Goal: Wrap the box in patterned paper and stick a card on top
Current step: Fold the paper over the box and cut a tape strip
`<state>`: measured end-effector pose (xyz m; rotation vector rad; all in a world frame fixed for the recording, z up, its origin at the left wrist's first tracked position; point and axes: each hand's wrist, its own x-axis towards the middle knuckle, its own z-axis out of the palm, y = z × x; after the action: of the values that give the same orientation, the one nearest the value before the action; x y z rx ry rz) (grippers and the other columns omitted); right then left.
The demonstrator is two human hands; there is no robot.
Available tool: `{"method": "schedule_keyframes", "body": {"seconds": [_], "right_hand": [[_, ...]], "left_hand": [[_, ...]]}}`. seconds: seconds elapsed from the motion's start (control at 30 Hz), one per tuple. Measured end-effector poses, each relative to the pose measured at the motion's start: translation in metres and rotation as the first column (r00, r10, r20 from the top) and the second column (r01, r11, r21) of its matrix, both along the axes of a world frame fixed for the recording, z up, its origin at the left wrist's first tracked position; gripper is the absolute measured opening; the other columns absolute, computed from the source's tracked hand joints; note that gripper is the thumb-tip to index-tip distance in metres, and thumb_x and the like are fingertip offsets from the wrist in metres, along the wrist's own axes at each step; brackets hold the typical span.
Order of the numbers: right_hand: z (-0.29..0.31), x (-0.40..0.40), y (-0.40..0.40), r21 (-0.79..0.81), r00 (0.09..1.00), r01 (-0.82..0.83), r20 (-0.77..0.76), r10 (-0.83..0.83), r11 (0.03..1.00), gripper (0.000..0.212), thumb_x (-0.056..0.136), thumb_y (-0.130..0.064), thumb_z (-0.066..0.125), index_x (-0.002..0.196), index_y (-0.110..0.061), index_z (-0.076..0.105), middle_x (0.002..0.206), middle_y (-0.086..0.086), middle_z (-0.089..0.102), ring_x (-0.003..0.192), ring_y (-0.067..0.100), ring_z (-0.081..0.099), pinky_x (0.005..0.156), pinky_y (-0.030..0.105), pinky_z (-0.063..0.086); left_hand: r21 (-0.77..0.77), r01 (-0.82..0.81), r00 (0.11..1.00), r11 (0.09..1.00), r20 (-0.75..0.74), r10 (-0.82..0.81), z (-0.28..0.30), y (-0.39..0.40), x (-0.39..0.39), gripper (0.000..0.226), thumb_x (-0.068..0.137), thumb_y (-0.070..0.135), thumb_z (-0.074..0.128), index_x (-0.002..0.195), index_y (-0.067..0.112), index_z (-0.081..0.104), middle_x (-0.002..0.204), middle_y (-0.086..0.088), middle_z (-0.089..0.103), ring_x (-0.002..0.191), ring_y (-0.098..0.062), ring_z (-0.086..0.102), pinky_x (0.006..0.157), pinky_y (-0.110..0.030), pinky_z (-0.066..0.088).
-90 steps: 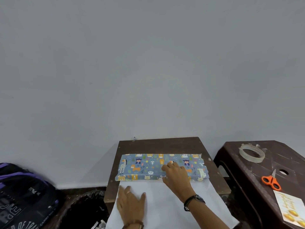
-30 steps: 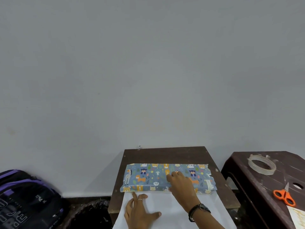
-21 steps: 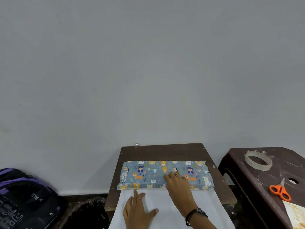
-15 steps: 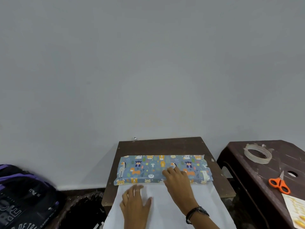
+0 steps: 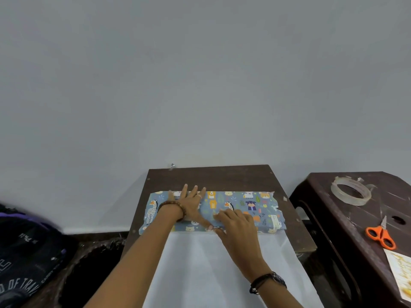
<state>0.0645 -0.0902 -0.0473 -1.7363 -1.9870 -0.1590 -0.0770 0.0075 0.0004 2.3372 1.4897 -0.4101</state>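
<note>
The blue animal-patterned paper-covered box (image 5: 213, 210) lies across the brown table (image 5: 211, 176). Left hand (image 5: 189, 204) presses flat, fingers straight; right hand (image 5: 235, 225) seemingly pinches the near fold, which may spring loose untaped.

- patterned paper (image 5: 255, 205): blue-grey, cartoon animals in orange, yellow, white, plus green leaves; spotted giraffe at left end
- paper's plain side (image 5: 200, 267): white
- desk (image 5: 213, 177): dark brown wood
- stool (image 5: 355, 218) at right: dark maroon-brown, scuffed pale marks
- tape roll (image 5: 350, 193): clear, yellowish tint
- scissors (image 5: 381, 235): orange handles, silver blades
- card (image 5: 400, 272): cream with yellow-gold print
- backpack (image 5: 24, 252): black, purple trim, white lettering
- wall (image 5: 200, 74): plain pale grey
- left wrist: brown bead bracelet (image 5: 175, 206)
- right wrist: black band (image 5: 268, 282)
</note>
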Motion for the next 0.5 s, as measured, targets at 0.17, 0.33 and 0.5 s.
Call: {"method": "schedule_keyframes", "body": {"seconds": [0.17, 0.33, 0.5], "right_hand": [[-0.001, 0.001, 0.002, -0.018, 1.000, 0.010, -0.026, -0.010, 1.000, 0.045, 0.040, -0.028, 0.094, 0.075, -0.026, 0.065, 0.074, -0.013, 0.064, 0.064, 0.012, 0.061, 0.059, 0.027, 0.048], [0.042, 0.004, 0.008, -0.360, 0.999, -0.008, -0.046, -0.010, 0.933, 0.033, 0.084, -0.031, 0.066, 0.115, -0.022, 0.062, 0.112, -0.005, 0.061, 0.103, 0.018, 0.057, 0.083, 0.029, 0.042], [0.049, -0.027, 0.030, -0.343, 0.914, -0.116, -0.405, -0.036, 0.932, 0.044, 0.103, -0.032, 0.028, 0.142, -0.013, 0.040, 0.146, 0.006, 0.043, 0.135, 0.019, 0.037, 0.111, 0.032, 0.027]], "left_hand": [[0.041, 0.034, 0.999, 0.999, -0.043, -0.032, -0.025, -0.002, -0.006, 0.117, 0.074, 0.059, 0.066, 0.143, 0.031, -0.025, 0.153, 0.000, -0.028, 0.140, -0.032, -0.023, 0.104, -0.069, -0.004], [0.065, 0.070, 0.996, 0.995, -0.059, -0.066, -0.025, -0.006, -0.007, 0.115, 0.076, 0.054, 0.066, 0.142, 0.030, -0.026, 0.152, -0.001, -0.031, 0.140, -0.033, -0.025, 0.103, -0.070, -0.004], [0.057, 0.068, 0.991, 0.996, -0.115, -0.061, -0.028, -0.004, -0.006, 0.109, 0.078, 0.054, 0.063, 0.146, 0.029, -0.018, 0.150, 0.000, -0.033, 0.139, -0.031, -0.028, 0.103, -0.070, -0.004]]}}
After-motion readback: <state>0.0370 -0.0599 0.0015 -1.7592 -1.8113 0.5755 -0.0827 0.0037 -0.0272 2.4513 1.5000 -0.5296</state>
